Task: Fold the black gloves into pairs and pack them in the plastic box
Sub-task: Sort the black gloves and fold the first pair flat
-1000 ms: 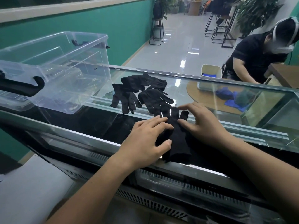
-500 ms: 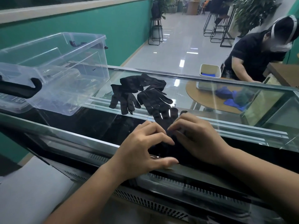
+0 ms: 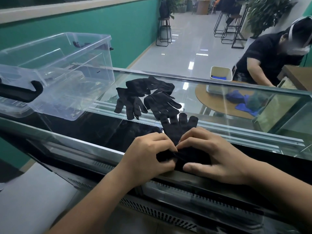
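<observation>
Head view | left hand (image 3: 148,157) and right hand (image 3: 212,156) | both curled, pinching black glove (image 3: 179,132)

plastic box (image 3: 87,37): on countertop (image 3: 236,105), left end | loose gloves (image 3: 148,98): heaped mid-countertop, right of the box | near glove (image 3: 179,130): at near edge, just before the heap | left hand (image 3: 148,154): on its left side | right hand (image 3: 214,156): on its right side
</observation>
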Available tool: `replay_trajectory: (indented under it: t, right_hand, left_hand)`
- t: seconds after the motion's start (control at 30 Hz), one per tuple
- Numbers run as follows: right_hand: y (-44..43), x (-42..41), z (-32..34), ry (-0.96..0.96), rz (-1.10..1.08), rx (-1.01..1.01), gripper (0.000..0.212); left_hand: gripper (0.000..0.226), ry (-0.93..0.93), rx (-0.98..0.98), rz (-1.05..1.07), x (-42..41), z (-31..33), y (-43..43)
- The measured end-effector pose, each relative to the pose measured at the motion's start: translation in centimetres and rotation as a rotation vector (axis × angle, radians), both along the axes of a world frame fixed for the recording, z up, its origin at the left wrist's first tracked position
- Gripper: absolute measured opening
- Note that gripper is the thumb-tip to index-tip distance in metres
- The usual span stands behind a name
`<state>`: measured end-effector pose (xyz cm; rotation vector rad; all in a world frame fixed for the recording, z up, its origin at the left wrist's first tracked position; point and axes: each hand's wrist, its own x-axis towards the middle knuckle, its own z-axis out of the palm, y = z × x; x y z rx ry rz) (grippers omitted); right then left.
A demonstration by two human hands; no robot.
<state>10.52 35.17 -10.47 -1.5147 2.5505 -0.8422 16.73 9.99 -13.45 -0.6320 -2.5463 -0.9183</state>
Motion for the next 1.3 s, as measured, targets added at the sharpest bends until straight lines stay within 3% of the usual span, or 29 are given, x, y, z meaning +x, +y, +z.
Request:
replay_trajectory:
  t: [0.13, 0.27, 0.53, 0.7, 0.97, 1.13, 1.2, 1.3]
  right_hand:
    - [-0.3, 0.2, -0.2, 0.071, 0.012, 0.051, 0.064]
    - [-0.4, 0.1, -0.5, 0.058, 0.007, 0.019, 0.053]
    - [-0.5, -0.2, -0.9, 0.079, -0.019, -0.015, 0.038]
    - [-0.5, -0.7, -1.3, 0.076, -0.048, -0.092, 0.018]
    - [-0.6, -0.8, -1.4, 0.051, -0.038, -0.098, 0.031]
    - [-0.2, -1.2, -1.6, 0.093, -0.029, -0.065, 0.039]
    - [-0.1, -1.3, -1.7, 0.081, -0.036, -0.088, 0.035]
    - [0.1, -1.5, -1.9, 0.024, -0.088, -0.148, 0.012]
  left_hand:
    - [0.013, -0.074, 0.065, 0.004, 0.0, 0.5, 0.0]
    - [0.028, -0.111, -0.001, -0.041, 0.2, 0.8, -0.2]
    - [0.012, -0.104, 0.078, -0.005, -0.1, 0.8, -0.1]
    - [0.006, -0.099, 0.147, 0.005, 0.0, 1.0, 0.1]
    - [0.031, 0.028, 0.039, 0.002, 0.0, 0.5, -0.2]
    - [0.019, -0.009, -0.032, -0.018, 0.3, 0.5, 0.1]
    - [0.019, -0.050, -0.025, -0.022, 0.5, 0.8, 0.2]
    - [0.034, -0.093, 0.000, 0.008, 0.6, 0.8, 0.2]
